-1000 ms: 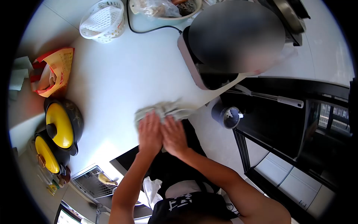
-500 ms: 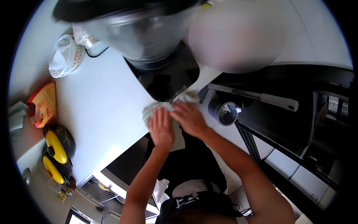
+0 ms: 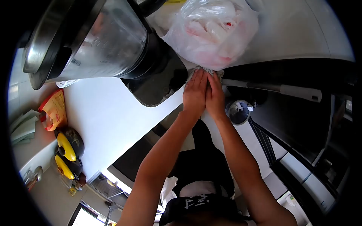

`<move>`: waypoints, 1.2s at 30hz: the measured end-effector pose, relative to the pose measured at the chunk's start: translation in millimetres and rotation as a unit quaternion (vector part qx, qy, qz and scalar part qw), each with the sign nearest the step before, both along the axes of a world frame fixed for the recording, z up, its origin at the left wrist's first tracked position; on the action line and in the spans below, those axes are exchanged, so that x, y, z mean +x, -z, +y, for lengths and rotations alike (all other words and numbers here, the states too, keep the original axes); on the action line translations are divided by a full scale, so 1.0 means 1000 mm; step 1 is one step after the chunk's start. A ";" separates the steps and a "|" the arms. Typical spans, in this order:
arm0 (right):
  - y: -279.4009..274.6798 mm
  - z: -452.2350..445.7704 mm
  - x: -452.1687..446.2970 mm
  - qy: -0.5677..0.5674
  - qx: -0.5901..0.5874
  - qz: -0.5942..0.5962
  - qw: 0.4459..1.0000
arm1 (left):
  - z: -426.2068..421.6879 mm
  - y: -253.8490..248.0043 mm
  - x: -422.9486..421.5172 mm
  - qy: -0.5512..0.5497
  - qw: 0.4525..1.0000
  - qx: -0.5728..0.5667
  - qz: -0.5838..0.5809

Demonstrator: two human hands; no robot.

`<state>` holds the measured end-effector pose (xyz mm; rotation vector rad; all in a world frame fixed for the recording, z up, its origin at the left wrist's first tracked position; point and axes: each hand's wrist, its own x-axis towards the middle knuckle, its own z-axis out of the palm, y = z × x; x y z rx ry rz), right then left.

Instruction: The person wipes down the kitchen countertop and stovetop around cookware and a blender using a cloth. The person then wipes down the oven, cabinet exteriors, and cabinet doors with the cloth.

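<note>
My left hand [image 3: 194,94] and my right hand [image 3: 215,96] lie side by side on a pale, crumpled cloth [image 3: 207,70] at the front strip of the white counter. Both hands press the cloth with fingers together, and most of it is hidden beneath them. Just left of my hands is the glossy black base [image 3: 158,84] of a blender, its clear jug [image 3: 107,45] rising toward the upper left. Beyond my fingertips sits a knotted, translucent plastic bag [image 3: 215,34] with white and reddish contents.
On the right, a grey-handled pan [image 3: 299,93] rests over the black stove [image 3: 290,116], near a small dark cup [image 3: 238,112]. At left are an orange packet [image 3: 54,109] and two black pots with yellow lids [image 3: 66,147]. The counter's front edge [image 3: 151,130] slants below the blender.
Both hands have moved right and farther back with the cloth, from the front of the blender base to its right side. They are now closer together. The view has shifted too.
</note>
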<state>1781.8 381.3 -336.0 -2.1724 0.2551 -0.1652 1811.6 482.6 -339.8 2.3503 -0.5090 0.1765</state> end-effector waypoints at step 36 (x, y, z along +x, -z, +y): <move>-0.080 0.143 0.001 -0.152 -0.240 -0.151 0.947 | 0.172 -0.094 -0.027 -0.048 0.997 0.065 -0.017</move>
